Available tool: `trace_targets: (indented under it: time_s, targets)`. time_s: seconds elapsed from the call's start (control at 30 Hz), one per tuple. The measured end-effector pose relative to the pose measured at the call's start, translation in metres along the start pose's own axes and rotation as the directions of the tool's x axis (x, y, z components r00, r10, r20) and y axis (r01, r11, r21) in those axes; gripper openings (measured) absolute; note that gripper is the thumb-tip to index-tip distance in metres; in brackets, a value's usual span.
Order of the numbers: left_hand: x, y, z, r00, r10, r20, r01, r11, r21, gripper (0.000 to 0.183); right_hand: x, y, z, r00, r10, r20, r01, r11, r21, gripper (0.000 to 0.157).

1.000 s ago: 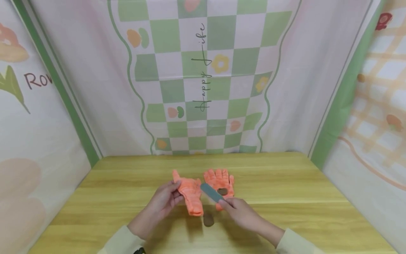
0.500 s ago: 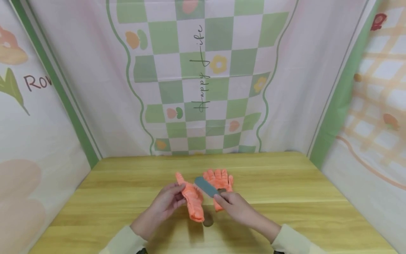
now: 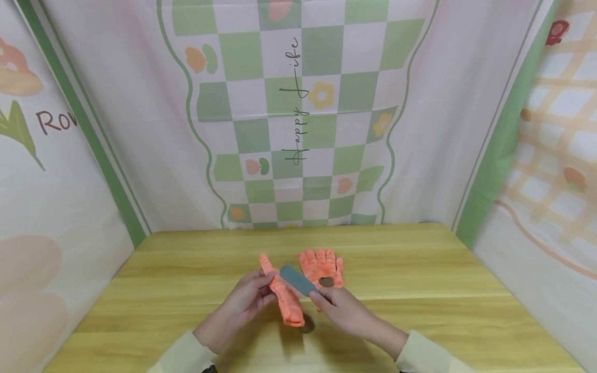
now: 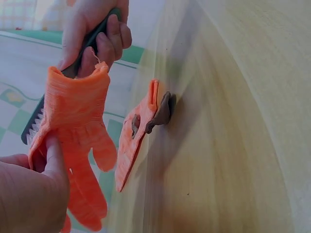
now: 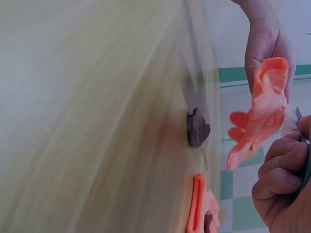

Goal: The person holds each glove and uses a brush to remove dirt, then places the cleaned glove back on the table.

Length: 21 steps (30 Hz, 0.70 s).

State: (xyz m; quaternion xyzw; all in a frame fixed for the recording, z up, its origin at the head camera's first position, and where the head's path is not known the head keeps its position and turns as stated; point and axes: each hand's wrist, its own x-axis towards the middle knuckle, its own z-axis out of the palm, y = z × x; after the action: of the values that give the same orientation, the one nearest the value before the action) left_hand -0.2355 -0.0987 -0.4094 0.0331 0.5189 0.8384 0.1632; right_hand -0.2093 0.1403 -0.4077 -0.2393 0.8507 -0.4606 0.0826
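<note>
My left hand (image 3: 248, 296) pinches an orange knit glove (image 3: 288, 305) by its side, held above the table with the cuff toward me. In the left wrist view, this glove's (image 4: 77, 109) fingers hang down. My right hand (image 3: 347, 312) grips the handle of a dark green brush (image 3: 297, 280). Its white bristles (image 4: 35, 130) face the far side of the held glove; whether they touch it is hidden. A second orange glove (image 3: 319, 263) lies flat on the table, a brown lump (image 3: 326, 282) on its palm.
Another brown, clay-like lump (image 5: 198, 128) sits on the wooden table (image 3: 186, 269), partly behind the held glove's cuff in the head view. A green-and-white checked curtain (image 3: 322, 129) hangs along the table's back edge.
The held glove has turned more edge-on, its cuff swinging slightly right and toward me. The brush has moved left, over the glove. The second glove stays in place.
</note>
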Motion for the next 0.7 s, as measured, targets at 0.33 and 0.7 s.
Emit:
trace_targets:
  time_s: [0.33, 0.7]
  targets:
    - [0.0, 0.002, -0.001, 1.0, 0.018, -0.01, -0.018, 0.999, -0.044, 0.024, -0.003, 0.007, -0.001, 1.0, 0.013, 0.023, -0.013, 1.0, -0.001, 0.05]
    - [-0.001, 0.007, -0.003, 1.0, 0.024, 0.017, -0.023, 0.998, -0.066, 0.017, -0.012, 0.014, -0.004, 0.999, 0.052, 0.003, -0.051, 0.997, -0.063, 0.048]
